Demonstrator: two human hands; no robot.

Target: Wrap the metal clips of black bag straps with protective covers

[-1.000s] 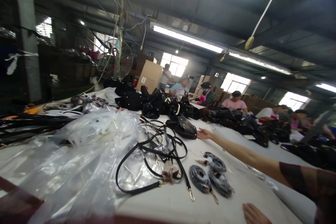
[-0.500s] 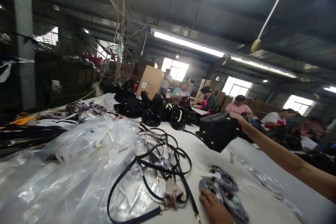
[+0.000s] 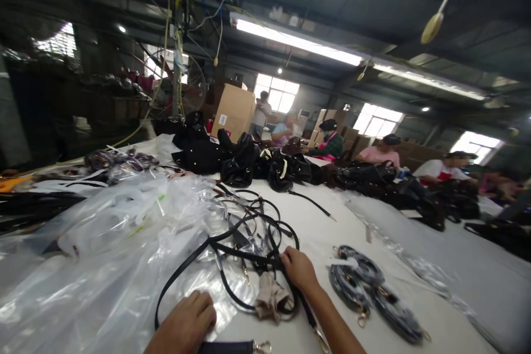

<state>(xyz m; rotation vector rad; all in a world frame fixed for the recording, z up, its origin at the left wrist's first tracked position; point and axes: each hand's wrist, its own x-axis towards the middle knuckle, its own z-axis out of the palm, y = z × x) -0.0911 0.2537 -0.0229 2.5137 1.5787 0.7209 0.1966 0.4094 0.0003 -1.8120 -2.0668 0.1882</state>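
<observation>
The strap (image 3: 244,255) seems light and pliable, best held along its length. Right hand (image 3: 299,270) grasps it; whether left hand (image 3: 186,319) grips, I cannot tell.

We see long, thin, leathery black straps (image 3: 228,348) with gold-toned metal clips (image 3: 259,347), a crumpled beige cloth piece (image 3: 269,297), milky-clear crinkled plastic sheeting (image 3: 120,249) flecked yellow-green, three round plastic-wrapped coils (image 3: 397,314) mottled dark grey and white, a plain, smooth off-white tabletop (image 3: 317,235), and a tall tan cardboard box (image 3: 236,113).
</observation>
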